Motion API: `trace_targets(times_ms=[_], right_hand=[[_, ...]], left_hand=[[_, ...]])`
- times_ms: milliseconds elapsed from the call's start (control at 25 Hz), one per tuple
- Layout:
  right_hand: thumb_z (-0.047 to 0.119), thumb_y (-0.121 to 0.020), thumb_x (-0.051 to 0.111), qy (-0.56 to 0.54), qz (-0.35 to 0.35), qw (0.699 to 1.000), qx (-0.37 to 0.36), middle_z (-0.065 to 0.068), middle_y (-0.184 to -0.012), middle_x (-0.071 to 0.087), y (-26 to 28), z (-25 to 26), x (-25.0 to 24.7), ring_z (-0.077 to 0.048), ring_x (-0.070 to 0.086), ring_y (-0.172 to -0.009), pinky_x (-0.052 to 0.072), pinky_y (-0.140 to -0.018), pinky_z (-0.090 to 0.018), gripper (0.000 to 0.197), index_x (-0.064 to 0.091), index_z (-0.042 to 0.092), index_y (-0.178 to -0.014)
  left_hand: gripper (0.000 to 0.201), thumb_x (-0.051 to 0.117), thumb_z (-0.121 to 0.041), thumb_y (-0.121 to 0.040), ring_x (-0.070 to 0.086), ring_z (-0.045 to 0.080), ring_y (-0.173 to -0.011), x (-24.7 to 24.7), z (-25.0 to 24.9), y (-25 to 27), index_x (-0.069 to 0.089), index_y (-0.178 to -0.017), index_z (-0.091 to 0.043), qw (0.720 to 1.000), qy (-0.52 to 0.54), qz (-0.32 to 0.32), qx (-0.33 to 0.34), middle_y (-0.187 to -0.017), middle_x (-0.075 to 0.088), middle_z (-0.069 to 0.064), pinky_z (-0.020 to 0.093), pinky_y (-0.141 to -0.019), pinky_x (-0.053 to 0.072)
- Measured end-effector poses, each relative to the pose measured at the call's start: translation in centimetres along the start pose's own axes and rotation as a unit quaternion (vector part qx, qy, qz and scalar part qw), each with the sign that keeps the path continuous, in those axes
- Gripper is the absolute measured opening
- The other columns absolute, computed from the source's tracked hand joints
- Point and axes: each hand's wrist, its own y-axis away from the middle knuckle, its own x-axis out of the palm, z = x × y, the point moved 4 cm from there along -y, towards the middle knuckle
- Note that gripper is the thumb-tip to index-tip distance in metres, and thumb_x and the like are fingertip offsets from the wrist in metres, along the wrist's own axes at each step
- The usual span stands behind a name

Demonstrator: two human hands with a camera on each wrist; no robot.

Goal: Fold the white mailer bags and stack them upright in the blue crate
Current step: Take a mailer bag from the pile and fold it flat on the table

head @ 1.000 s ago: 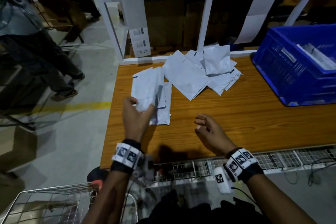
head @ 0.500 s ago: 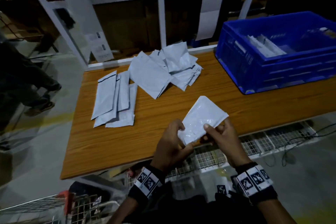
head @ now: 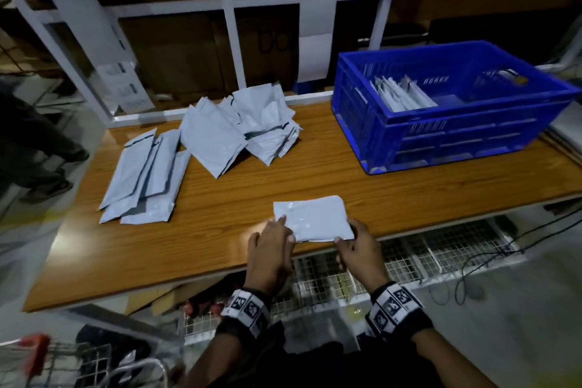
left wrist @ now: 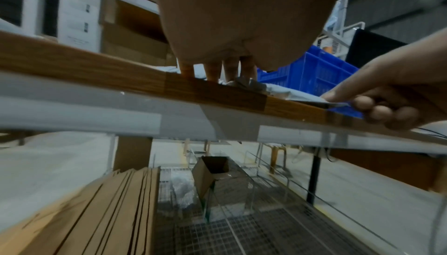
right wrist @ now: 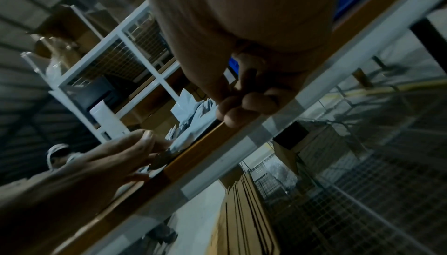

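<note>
Fingertips of the left hand (head: 271, 244) lie straight and flat on the near left part of a white mailer bag (head: 313, 218), pressing it to the wooden table (head: 201, 239); the left wrist view shows those fingers (left wrist: 212, 72) standing down onto the film. At the bag's near right corner the right hand (head: 359, 249) pinches the edge, thumb on top and curled fingers (left wrist: 377, 110) under, at the table's front lip. The bag lies flat, its near edge at the table's edge.

By its look it is thin glossy plastic film: very light, limp, with no stiffness of its own, and probably slick against both wood and skin. It should crease easily but may spring open unless the fold is pressed along its whole length. Corners and edges look like the best places to take it, one hand pinning while the other lifts and carries a side over. Standing it upright will likely need support from its neighbours.

Farther back on the left, a fanned row of flat bags (head: 141, 176) rests on the table, and beyond it a loose heap of mailer bags (head: 248, 129). Far right stands the blue crate (head: 441, 142), with folded bags (head: 400, 94) already leaning upright against its left inner wall.
</note>
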Motion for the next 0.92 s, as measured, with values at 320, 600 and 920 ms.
trace_targets(times_ms=[320,600,920], right_hand=[[0.019,-0.095,0.054,0.201,-0.095,0.938,-0.265,-0.008,-0.099,0.074,-4.1,4.3,-1.4,-0.029,0.066,-0.085,0.053,-0.068,-0.035,0.025,0.067,0.017,-0.116],[0.036,-0.102,0.028,0.387,-0.011,0.858,-0.338,-0.003,-0.154,0.043,-6.2,3.2,3.2,-0.025,0.037,-0.142,0.035,-0.11,-0.044,0.05,0.046,0.018,-0.145],[0.036,-0.103,0.027,0.424,-0.007,0.846,-0.322,-0.007,-0.161,0.032,-7.5,1.8,4.1,-0.028,0.026,-0.15,0.023,-0.12,-0.051,0.056,0.036,0.014,-0.154]], left_hand=[[0.021,0.043,-0.028,-0.102,0.052,0.025,-0.107,0.3,-4.1,-4.7,0.056,-0.115,-0.019,0.983,-0.115,-0.139,-0.025,-0.111,0.058,0.002,0.044,-0.098,0.036],[0.044,0.03,-0.027,-0.106,0.026,0.03,-0.149,3.6,-1.7,-5.3,0.043,-0.146,-0.014,0.987,-0.16,-0.012,-0.024,-0.155,0.04,0.008,0.048,-0.118,0.026],[0.073,0.031,-0.043,-0.088,0.019,0.035,-0.152,3.8,-1.9,-5.8,0.029,-0.156,-0.018,0.982,-0.187,0.022,-0.033,-0.166,0.021,0.006,0.056,-0.118,0.024]])
